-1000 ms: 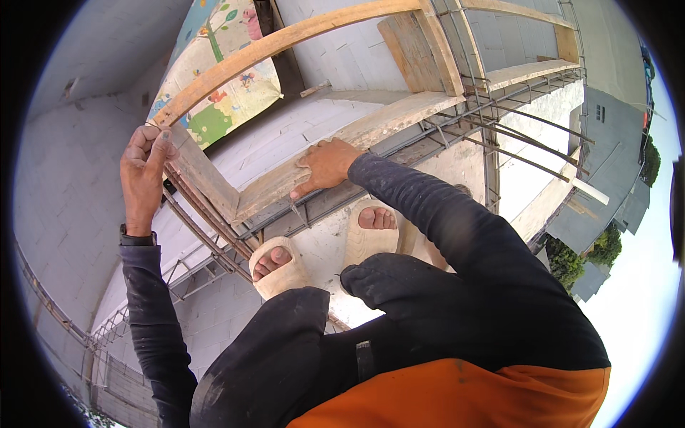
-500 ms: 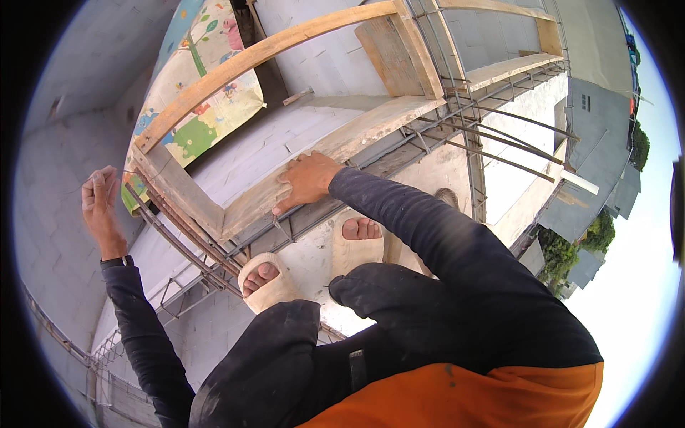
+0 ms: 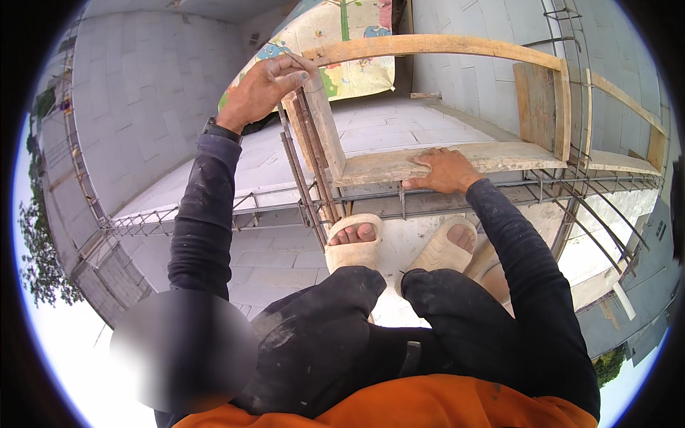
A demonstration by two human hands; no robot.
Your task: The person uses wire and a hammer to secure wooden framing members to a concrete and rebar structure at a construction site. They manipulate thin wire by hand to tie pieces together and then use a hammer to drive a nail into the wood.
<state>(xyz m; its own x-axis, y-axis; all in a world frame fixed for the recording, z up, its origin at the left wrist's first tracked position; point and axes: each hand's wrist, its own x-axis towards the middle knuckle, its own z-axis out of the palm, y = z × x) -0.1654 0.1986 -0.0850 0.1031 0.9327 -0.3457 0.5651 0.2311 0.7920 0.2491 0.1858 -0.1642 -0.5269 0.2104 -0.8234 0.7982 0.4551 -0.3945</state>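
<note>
A wooden frame (image 3: 428, 46) of pale planks stands in front of me. My left hand (image 3: 260, 93), wearing a dark wristband, is curled over its upper left corner, with the thumb below the fingers. Beneath that hand rise several rusty steel bars (image 3: 307, 143) beside the frame's short left board (image 3: 327, 128). My right hand (image 3: 446, 171) lies palm down with fingers spread on the lower plank (image 3: 499, 155), holding nothing. My feet, in cream sandals (image 3: 357, 242), rest on a narrow ledge just below the plank.
A second wooden frame (image 3: 628, 100) adjoins at the right. Tied steel bars (image 3: 599, 214) jut out there. A rebar cage (image 3: 178, 214) runs left along the grey block wall (image 3: 157, 93). A colourful printed sheet (image 3: 357, 78) hangs behind the frame. The ledge drops off beside my left foot.
My left hand has come from the air left of the bars onto the frame's corner. My right hand remains on the plank. The view has turned left.
</note>
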